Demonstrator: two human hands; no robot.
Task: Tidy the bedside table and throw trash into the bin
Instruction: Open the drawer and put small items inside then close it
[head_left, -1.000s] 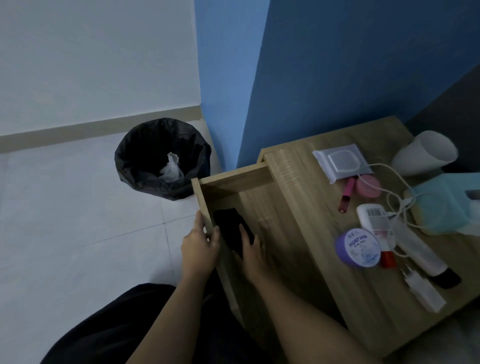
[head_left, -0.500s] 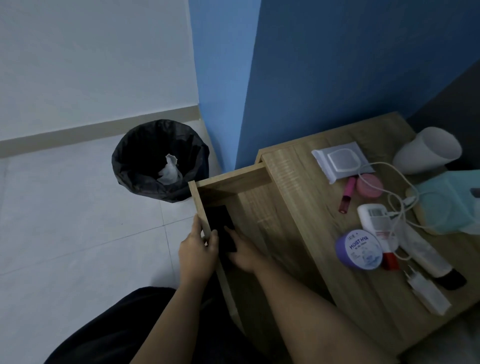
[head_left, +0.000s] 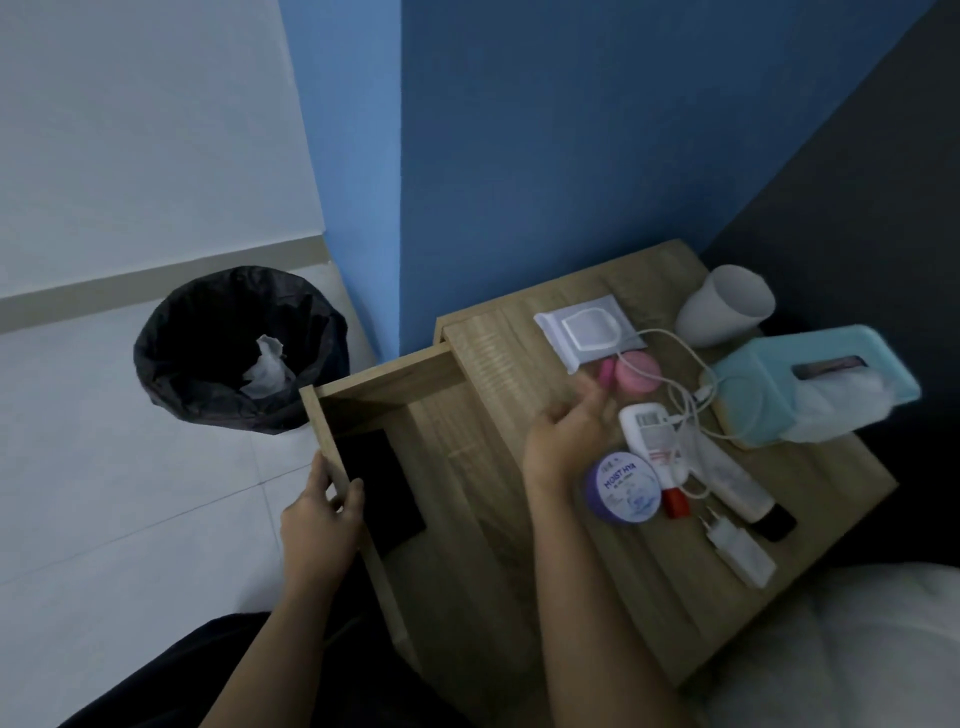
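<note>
Wooden drawer (head_left: 447, 447), pulled out beside the desk (head_left: 810, 525), is gripped at its front edge by the left hand (head_left: 322, 525), while the empty, half-open right hand (head_left: 566, 436) reaches for the pink tube (head_left: 605, 372), probably next to stow; beyond stands the bin (head_left: 208, 374).

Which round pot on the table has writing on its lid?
The purple jar near the table's front edge: its pale lid has words printed on it. The small pink pot, farther back beside the wipes pack, is plain.

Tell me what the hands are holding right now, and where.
Left hand grips the open drawer by its front panel's top edge. Right hand holds nothing, reaching toward the pink tube.
</note>
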